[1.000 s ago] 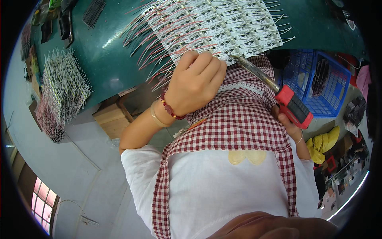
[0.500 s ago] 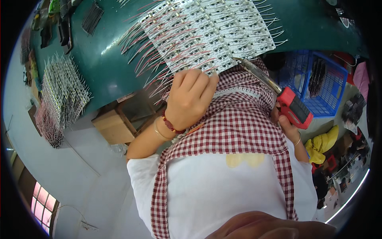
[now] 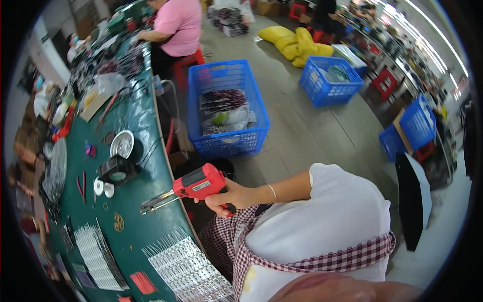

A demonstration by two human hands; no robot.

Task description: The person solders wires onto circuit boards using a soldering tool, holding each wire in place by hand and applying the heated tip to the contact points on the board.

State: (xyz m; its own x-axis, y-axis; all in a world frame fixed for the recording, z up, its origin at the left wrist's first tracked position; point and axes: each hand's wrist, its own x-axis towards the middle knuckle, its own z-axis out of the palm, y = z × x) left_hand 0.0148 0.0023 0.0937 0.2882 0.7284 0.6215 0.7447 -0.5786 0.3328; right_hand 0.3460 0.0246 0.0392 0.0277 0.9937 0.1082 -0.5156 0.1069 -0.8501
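Right hand (image 3: 232, 196) wrapped around handle of red soldering gun (image 3: 200, 182), tip over green table (image 3: 133, 199). White circuit-board panel (image 3: 188, 269) on table at lower edge of view; red wires (image 3: 144, 282) between it and second panel (image 3: 98, 259). Left hand out of view, cannot tell state

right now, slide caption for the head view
Right hand holding a red-and-black soldering gun at a green workbench with wired circuit boards.

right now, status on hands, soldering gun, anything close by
Right hand grips red soldering gun, tip over green workbench. Left hand out of view. Wired circuit-board panel on workbench, apart from tip. Rubber bands and red wire bundle nearby.
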